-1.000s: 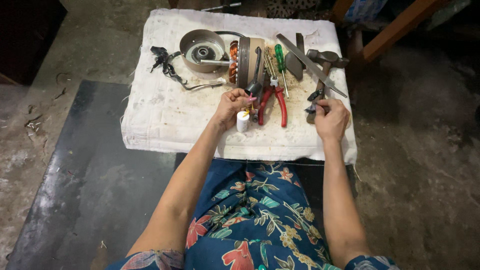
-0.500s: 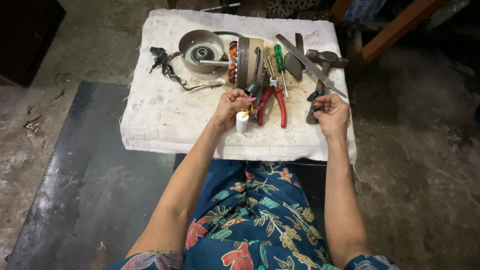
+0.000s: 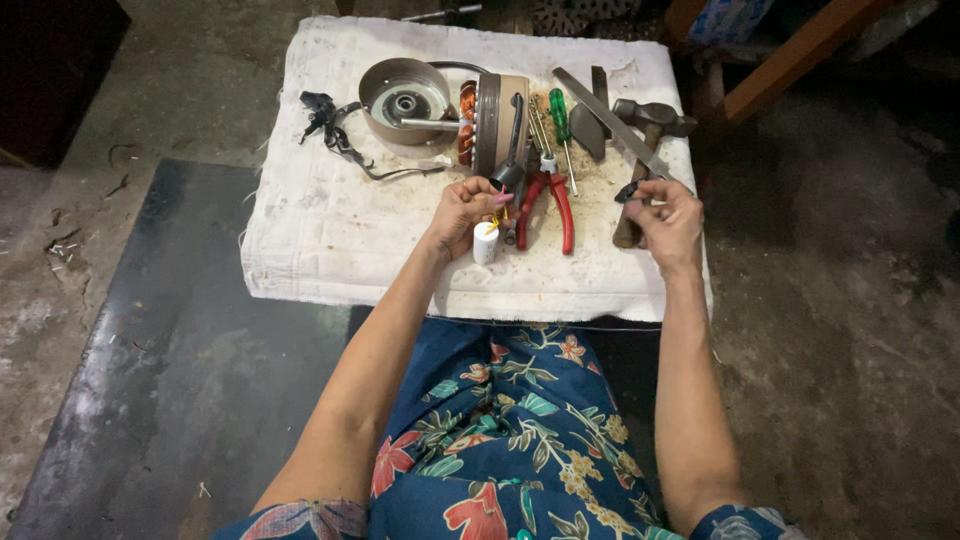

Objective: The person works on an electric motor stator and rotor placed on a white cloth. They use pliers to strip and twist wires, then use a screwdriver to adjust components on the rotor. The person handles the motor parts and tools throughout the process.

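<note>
My left hand (image 3: pixel 462 210) rests on the white cloth (image 3: pixel 340 230), fingers curled around the top of a small white bottle (image 3: pixel 485 243). Red-handled pliers (image 3: pixel 545 205) lie just right of that bottle. My right hand (image 3: pixel 665 215) is raised near the cloth's right edge, pinching a small dark part (image 3: pixel 628 190) between thumb and fingers. A hammer (image 3: pixel 645 130) lies partly behind that hand. A round metal motor housing (image 3: pixel 405 100) and a coil-wound stator ring (image 3: pixel 490 125) sit at the back of the cloth.
A green-handled screwdriver (image 3: pixel 560 120), a long flat file (image 3: pixel 610 120) and a black wire bundle (image 3: pixel 335 140) also lie on the cloth. A dark mat (image 3: pixel 170 340) covers the floor at left. Wooden furniture legs (image 3: pixel 790 60) stand at the back right.
My right hand has lifted slightly and shifted with the small dark part. The left hand stays at the white bottle.
</note>
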